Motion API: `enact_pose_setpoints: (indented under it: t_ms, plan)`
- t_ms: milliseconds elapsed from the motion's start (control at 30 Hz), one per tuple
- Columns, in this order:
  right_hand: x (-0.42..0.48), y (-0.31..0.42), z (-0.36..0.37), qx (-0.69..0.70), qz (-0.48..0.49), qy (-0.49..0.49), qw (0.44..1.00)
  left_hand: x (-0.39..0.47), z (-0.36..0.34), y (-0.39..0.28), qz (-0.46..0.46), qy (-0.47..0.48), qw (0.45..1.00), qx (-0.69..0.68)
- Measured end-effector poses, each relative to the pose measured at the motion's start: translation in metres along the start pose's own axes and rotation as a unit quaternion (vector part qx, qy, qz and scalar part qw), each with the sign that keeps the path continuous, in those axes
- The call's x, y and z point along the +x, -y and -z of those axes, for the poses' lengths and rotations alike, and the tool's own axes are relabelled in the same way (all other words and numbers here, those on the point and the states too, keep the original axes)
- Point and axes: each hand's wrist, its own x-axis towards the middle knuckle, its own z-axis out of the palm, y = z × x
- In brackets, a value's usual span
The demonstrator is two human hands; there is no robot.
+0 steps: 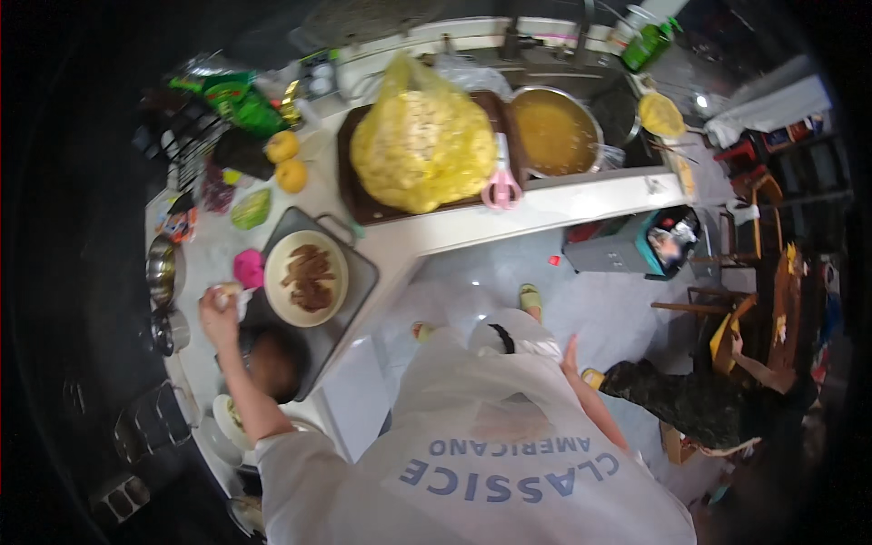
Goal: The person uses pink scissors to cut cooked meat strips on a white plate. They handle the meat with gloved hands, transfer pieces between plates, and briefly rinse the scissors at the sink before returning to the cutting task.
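Note:
My left hand (219,319) is at the left over the counter, its fingers closed around a small pale thing (227,293) too blurred to name. Beside it lie a bright pink item (248,268) and a cream bowl (274,289) of brown sliced food, probably meat (310,278). The bowl stands on a dark grey board or tray (361,269). A dark round blurred shape (276,361) lies near my left forearm. My right hand (569,354) hangs low beside my white clothing, away from the counter, with nothing seen in it.
A brown tray (347,177) bears a full yellow plastic bag (422,143) and pink-handled scissors (503,187). A metal pot (555,129) of yellowish liquid stands at the sink. Two yellow-orange fruits (291,176) lie at the back left. A bin (613,248), wooden chairs (732,303) and another person (688,398) are to the right.

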Motion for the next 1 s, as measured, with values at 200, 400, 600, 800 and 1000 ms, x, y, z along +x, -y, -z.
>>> enact_pose_setpoints:
  t_ms: [200, 400, 600, 800, 1000]
  plan:
    - [0.086, -0.084, 0.044, -0.026, -0.153, 0.002, 0.988, -0.050, 0.001, -0.187, -0.110, 0.026, 0.958, -0.262]
    - [0.075, -0.095, 0.145, -0.177, 0.119, -0.015, 0.977, -0.215, -0.126, -0.487, -0.122, 0.472, 0.750, -0.447]
    - [0.029, -0.101, 0.213, -0.227, 0.154, -0.022, 0.961, -0.422, -0.288, -0.716, -0.347, 0.450, 0.699, -0.435]
    - [0.006, -0.148, 0.212, -0.449, 0.116, -0.001, 0.886, -0.521, -0.352, -0.788, -0.531, 0.407, 0.713, -0.210]
    - [0.009, -0.132, 0.225, -0.276, 0.001, 0.003, 0.961, -0.506, -0.326, -0.694, -0.525, 0.452, 0.696, -0.190]
